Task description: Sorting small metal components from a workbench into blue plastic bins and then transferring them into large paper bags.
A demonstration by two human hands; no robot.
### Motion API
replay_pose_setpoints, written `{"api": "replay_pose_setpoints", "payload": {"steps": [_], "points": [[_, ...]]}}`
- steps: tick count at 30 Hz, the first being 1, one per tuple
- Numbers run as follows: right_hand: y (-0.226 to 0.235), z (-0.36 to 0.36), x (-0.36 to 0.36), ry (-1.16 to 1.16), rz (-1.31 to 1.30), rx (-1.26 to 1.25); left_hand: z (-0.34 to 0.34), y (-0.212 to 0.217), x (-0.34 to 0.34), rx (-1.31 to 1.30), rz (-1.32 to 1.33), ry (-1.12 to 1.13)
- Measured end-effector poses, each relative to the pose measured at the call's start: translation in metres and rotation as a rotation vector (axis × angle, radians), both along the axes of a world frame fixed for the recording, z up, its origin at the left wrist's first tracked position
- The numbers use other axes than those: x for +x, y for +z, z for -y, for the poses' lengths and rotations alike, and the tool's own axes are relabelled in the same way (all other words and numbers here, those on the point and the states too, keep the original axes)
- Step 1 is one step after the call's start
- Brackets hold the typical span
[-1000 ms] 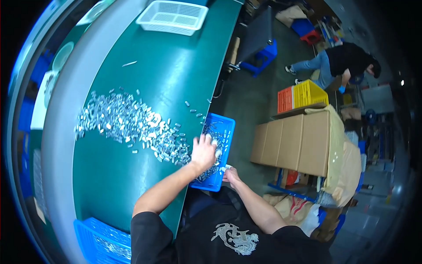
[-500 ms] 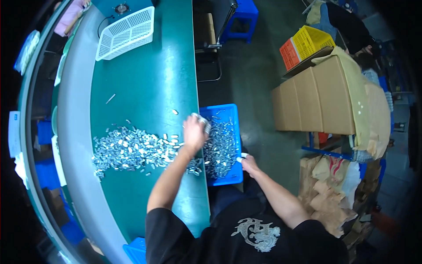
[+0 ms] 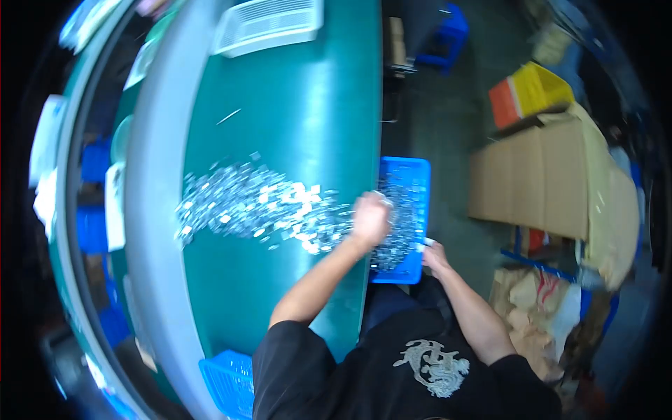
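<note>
Small shiny metal pieces (image 3: 245,199) lie spread in a band across the green table (image 3: 280,119), reaching its right edge. A blue plastic tray (image 3: 423,189) sits against that edge and holds many more of them. My left hand (image 3: 371,220) is over the edge, among the pieces beside the tray. It has white coverings at the fingertips, but motion blur and the hand's back hide how the fingers are held. On the tray's right rim, my right hand (image 3: 435,255) is closed, with white on its fingers too.
A white perforated basket (image 3: 269,28) stands at the table's far end, and a thin stick (image 3: 229,116) lies nearer. A blue basket (image 3: 231,381) is at the lower left. To the right are a large cardboard box (image 3: 528,178), a yellow-and-orange crate (image 3: 539,87) and a blue stool (image 3: 448,38).
The whole view has shifted and blurred, so the table and tray appear further right. My left hand has moved slightly nearer me along the table edge. My right hand stays on the rim.
</note>
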State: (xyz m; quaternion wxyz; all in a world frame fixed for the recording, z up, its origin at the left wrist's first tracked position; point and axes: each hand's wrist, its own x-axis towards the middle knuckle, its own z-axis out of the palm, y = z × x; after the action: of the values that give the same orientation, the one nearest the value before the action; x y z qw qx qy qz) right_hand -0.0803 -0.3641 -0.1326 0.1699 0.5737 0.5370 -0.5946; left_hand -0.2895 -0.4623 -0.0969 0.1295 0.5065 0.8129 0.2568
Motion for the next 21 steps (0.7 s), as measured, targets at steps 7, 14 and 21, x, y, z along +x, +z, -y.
{"api": "replay_pose_setpoints", "payload": {"steps": [7, 14, 21], "points": [[0.002, -0.007, 0.018, -0.031, 0.049, 0.025, 0.095, 0.037, -0.159, 0.155, -0.228, 0.571], [-0.014, 0.000, 0.020, -0.042, -0.049, 0.194, 0.335, -0.060, -0.356, -0.237, -0.533, 0.272], [-0.012, 0.005, -0.017, 0.181, 0.251, 0.280, 0.220, 0.046, -0.280, 0.142, -0.337, 0.751]]}}
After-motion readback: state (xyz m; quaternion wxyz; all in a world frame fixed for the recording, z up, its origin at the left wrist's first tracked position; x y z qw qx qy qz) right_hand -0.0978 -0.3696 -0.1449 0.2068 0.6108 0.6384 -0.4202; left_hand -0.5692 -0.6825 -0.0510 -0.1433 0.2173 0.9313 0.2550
